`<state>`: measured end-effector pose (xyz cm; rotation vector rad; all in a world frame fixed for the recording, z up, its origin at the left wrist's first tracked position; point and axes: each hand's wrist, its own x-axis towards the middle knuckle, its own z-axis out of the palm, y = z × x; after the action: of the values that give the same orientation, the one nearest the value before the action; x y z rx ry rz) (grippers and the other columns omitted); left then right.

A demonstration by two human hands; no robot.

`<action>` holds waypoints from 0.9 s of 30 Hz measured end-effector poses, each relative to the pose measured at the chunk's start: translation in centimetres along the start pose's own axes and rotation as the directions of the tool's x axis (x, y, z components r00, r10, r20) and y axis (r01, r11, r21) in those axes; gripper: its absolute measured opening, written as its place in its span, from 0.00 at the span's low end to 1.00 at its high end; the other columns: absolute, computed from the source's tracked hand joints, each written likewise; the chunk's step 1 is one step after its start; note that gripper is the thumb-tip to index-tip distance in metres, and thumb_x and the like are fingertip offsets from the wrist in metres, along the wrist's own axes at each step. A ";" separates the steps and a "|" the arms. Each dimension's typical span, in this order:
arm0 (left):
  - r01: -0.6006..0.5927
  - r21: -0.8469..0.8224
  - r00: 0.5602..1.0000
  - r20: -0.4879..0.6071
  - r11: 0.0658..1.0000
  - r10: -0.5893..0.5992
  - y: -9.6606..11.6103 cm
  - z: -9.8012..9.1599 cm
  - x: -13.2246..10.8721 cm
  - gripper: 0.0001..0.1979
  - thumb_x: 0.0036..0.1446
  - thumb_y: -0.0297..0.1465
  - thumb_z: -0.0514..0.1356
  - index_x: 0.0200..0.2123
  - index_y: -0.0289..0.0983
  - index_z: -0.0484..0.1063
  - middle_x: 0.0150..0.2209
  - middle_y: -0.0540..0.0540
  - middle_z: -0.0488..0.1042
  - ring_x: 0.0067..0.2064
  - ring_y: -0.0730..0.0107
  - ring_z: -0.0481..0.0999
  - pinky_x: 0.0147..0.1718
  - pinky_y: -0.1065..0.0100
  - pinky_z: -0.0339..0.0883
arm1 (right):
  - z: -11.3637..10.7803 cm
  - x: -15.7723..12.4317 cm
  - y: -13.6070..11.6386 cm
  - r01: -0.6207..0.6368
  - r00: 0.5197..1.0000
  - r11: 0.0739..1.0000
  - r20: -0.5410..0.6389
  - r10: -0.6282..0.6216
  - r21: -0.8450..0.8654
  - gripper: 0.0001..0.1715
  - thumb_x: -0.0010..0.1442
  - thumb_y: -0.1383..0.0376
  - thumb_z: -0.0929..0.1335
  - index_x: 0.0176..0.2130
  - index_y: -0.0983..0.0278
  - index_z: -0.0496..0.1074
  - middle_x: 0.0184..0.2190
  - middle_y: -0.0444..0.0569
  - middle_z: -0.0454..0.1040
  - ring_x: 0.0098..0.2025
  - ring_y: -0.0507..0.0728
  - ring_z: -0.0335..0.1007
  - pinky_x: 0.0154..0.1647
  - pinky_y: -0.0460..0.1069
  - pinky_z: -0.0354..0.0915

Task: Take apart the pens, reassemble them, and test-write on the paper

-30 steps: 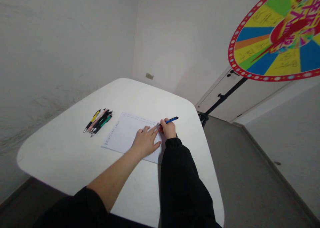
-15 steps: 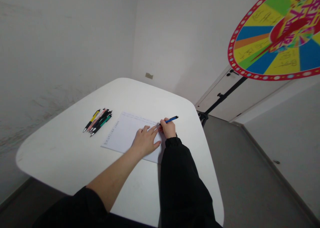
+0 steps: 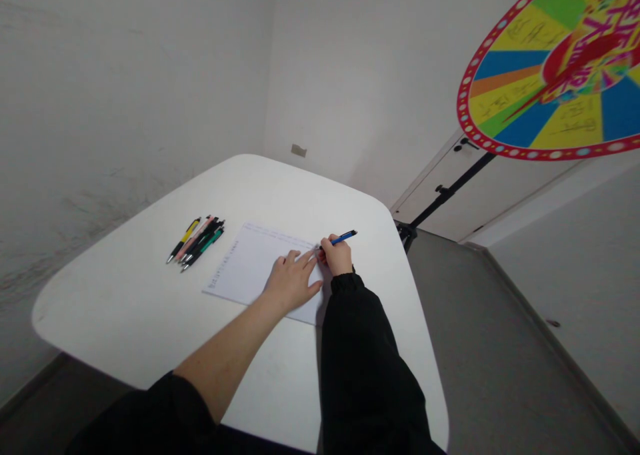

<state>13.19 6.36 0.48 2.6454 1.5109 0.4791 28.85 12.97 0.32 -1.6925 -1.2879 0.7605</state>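
Observation:
A white sheet or pad of paper [image 3: 240, 268] lies on the table, with handwriting along its top and down its left side. Spread over the paper's right half, my left hand [image 3: 290, 282] rests flat with its fingers apart. My right hand [image 3: 337, 256] is closed around a blue pen [image 3: 344, 237] at the paper's upper right edge, close to my left fingertips. The pen leans, its black end up and to the right. Its tip is too small to make out clearly beside the fingers.
Several pens [image 3: 197, 244], among them a yellow one and a green one, lie in a bunch left of the paper. The white table [image 3: 270, 188] has rounded corners and stands by the walls. A colourful prize wheel [image 3: 550, 82] on a black stand [image 3: 450, 190] rises at the right.

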 end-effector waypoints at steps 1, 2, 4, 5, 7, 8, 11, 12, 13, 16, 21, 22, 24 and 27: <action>0.000 -0.001 1.000 -0.001 1.000 0.000 0.0 0.0 0.0 0.28 0.64 0.48 0.56 0.64 0.47 0.64 0.68 0.50 0.64 0.64 0.48 0.61 0.54 0.49 0.62 | 0.0 0.0 0.0 0.003 1.000 1.000 0.004 -0.003 -0.004 0.11 0.55 0.62 0.64 0.22 0.58 0.63 0.16 0.40 0.70 0.18 0.52 0.68 0.20 0.45 0.65; 0.000 -0.001 1.000 -0.002 1.000 0.000 0.0 0.0 0.0 0.28 0.64 0.48 0.56 0.64 0.47 0.65 0.68 0.50 0.64 0.64 0.47 0.61 0.54 0.49 0.62 | 0.0 0.0 0.0 0.006 1.000 1.000 0.008 -0.006 -0.009 0.11 0.55 0.62 0.64 0.22 0.58 0.63 0.16 0.40 0.70 0.17 0.52 0.67 0.20 0.45 0.65; -0.001 -0.001 1.000 -0.005 1.000 0.001 0.0 0.0 0.0 0.28 0.64 0.48 0.55 0.64 0.47 0.65 0.68 0.50 0.64 0.64 0.47 0.61 0.54 0.48 0.63 | 0.0 0.1 0.0 0.011 1.000 1.000 0.009 -0.011 -0.016 0.11 0.55 0.62 0.64 0.22 0.58 0.63 0.16 0.40 0.70 0.18 0.52 0.67 0.20 0.44 0.65; -0.002 -0.001 1.000 -0.005 1.000 0.002 0.0 -0.1 0.0 0.28 0.64 0.48 0.55 0.64 0.47 0.65 0.68 0.50 0.64 0.64 0.47 0.61 0.54 0.48 0.63 | 0.0 0.1 0.1 0.009 1.000 1.000 0.005 -0.009 -0.018 0.11 0.55 0.62 0.64 0.22 0.58 0.62 0.15 0.40 0.70 0.18 0.52 0.68 0.20 0.44 0.64; -0.002 -0.001 1.000 -0.001 1.000 0.002 0.0 -0.1 0.0 0.28 0.64 0.48 0.55 0.64 0.47 0.65 0.68 0.50 0.64 0.64 0.48 0.61 0.54 0.49 0.63 | 0.0 0.1 0.1 0.000 1.000 1.000 -0.006 -0.001 -0.014 0.11 0.54 0.62 0.64 0.22 0.58 0.62 0.15 0.40 0.70 0.18 0.53 0.68 0.19 0.45 0.64; -0.001 0.000 1.000 0.002 1.000 0.001 0.0 -0.1 0.0 0.28 0.64 0.48 0.55 0.64 0.47 0.65 0.68 0.50 0.64 0.64 0.48 0.61 0.54 0.49 0.63 | 0.0 0.2 0.2 -0.007 1.000 1.000 -0.013 0.007 -0.007 0.11 0.54 0.62 0.64 0.22 0.58 0.62 0.15 0.40 0.69 0.17 0.53 0.68 0.19 0.45 0.64; 0.003 0.004 1.000 0.004 1.000 -0.003 0.0 0.0 0.0 0.28 0.64 0.48 0.55 0.64 0.47 0.64 0.68 0.50 0.63 0.64 0.48 0.61 0.54 0.49 0.62 | -0.1 0.3 0.4 -0.024 0.999 0.999 -0.023 0.024 0.021 0.11 0.55 0.62 0.63 0.22 0.58 0.62 0.15 0.40 0.69 0.17 0.53 0.68 0.19 0.45 0.64; 0.003 0.005 1.000 0.003 1.000 -0.003 0.0 0.0 0.0 0.28 0.64 0.48 0.55 0.64 0.46 0.64 0.68 0.50 0.64 0.64 0.48 0.61 0.54 0.49 0.62 | -0.1 0.3 0.4 -0.025 0.999 0.999 -0.024 0.026 0.026 0.11 0.55 0.62 0.63 0.22 0.58 0.62 0.15 0.41 0.70 0.17 0.53 0.68 0.19 0.45 0.64; 0.003 0.005 1.000 0.001 1.000 -0.003 0.0 0.0 0.0 0.28 0.64 0.48 0.55 0.64 0.46 0.65 0.68 0.50 0.64 0.64 0.48 0.61 0.54 0.49 0.62 | -0.1 0.3 0.4 -0.025 0.999 0.999 -0.024 0.025 0.025 0.11 0.56 0.62 0.63 0.22 0.58 0.62 0.16 0.41 0.70 0.17 0.53 0.68 0.19 0.45 0.65; -0.002 0.009 1.000 -0.003 1.000 0.002 0.0 0.0 0.0 0.28 0.64 0.48 0.56 0.64 0.46 0.65 0.68 0.50 0.64 0.64 0.49 0.62 0.54 0.49 0.63 | 0.0 0.3 0.5 -0.012 1.000 1.000 -0.019 0.012 -0.009 0.11 0.56 0.61 0.63 0.23 0.59 0.63 0.16 0.41 0.71 0.18 0.53 0.69 0.21 0.45 0.66; -0.008 0.031 1.000 -0.013 0.999 0.009 0.0 0.0 -0.1 0.28 0.64 0.49 0.55 0.64 0.47 0.64 0.68 0.50 0.64 0.64 0.49 0.62 0.54 0.50 0.63 | 0.0 0.2 0.2 -0.013 1.000 0.998 -0.013 0.013 -0.056 0.11 0.57 0.61 0.63 0.23 0.59 0.63 0.16 0.41 0.70 0.18 0.52 0.69 0.20 0.44 0.65; -0.008 0.032 1.000 -0.014 0.999 0.008 0.0 0.0 -0.1 0.28 0.64 0.48 0.55 0.64 0.47 0.64 0.68 0.50 0.64 0.64 0.49 0.62 0.54 0.50 0.63 | 0.0 0.2 0.2 -0.017 1.000 0.998 -0.012 0.016 -0.054 0.11 0.56 0.62 0.63 0.23 0.59 0.63 0.16 0.40 0.70 0.18 0.52 0.68 0.20 0.44 0.64; -0.007 0.030 1.000 -0.012 1.000 0.007 0.0 0.0 -0.1 0.28 0.64 0.48 0.55 0.64 0.46 0.65 0.68 0.50 0.64 0.64 0.49 0.62 0.54 0.49 0.63 | 0.0 0.2 0.1 -0.012 1.000 0.999 -0.009 0.012 -0.052 0.11 0.56 0.62 0.63 0.23 0.59 0.63 0.16 0.40 0.70 0.18 0.52 0.68 0.20 0.44 0.64; -0.002 0.022 1.000 -0.008 1.000 0.002 0.0 0.1 0.0 0.28 0.64 0.48 0.55 0.64 0.46 0.65 0.68 0.50 0.65 0.64 0.49 0.62 0.54 0.49 0.63 | -0.1 0.2 0.1 0.001 1.000 0.999 -0.005 -0.001 -0.053 0.11 0.56 0.61 0.63 0.23 0.59 0.63 0.15 0.40 0.70 0.18 0.52 0.68 0.20 0.44 0.64</action>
<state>13.20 6.33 0.40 2.6645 1.5252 0.4765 29.01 13.09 0.22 -1.7352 -1.3159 0.7271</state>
